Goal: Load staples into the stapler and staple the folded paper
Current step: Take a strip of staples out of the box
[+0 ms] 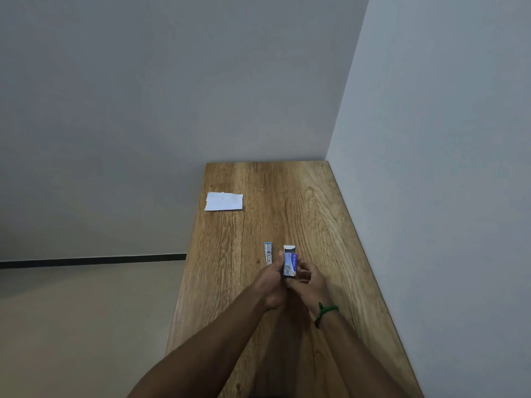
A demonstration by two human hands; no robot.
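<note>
Just right of the stapler [268, 253], both hands grasp the staple box [290, 262]: left hand [271, 278] fingers clamp its side, right hand [309, 278] works its near end. Keep the open flap level. The folded paper [224, 201] lies well beyond the stapler.

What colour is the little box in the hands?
Mostly blue, with white edges: the staple box, seen in the head view.
</note>
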